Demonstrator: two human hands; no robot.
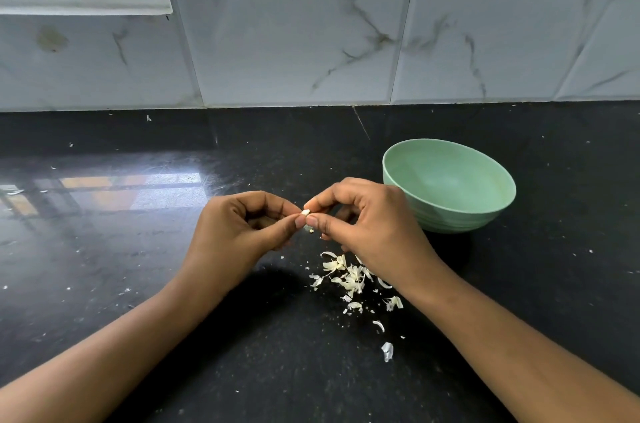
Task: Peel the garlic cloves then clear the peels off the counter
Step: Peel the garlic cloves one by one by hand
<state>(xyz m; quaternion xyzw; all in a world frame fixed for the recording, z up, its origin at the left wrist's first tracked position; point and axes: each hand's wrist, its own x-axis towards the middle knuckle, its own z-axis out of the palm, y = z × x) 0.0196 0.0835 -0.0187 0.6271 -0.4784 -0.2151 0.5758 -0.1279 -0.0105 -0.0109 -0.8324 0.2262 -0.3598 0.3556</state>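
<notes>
A small pale garlic clove sits between the fingertips of both hands, just above the black counter. My left hand pinches it from the left with thumb and forefinger. My right hand pinches it from the right, thumb underneath. A loose pile of white garlic peels lies on the counter below my right wrist, with a few stray pieces nearer to me. Most of the clove is hidden by my fingertips.
A pale green bowl stands tilted on the counter just right of my right hand; its visible inside looks bare. The black stone counter runs back to a marble-tiled wall. Small white flecks dot the counter.
</notes>
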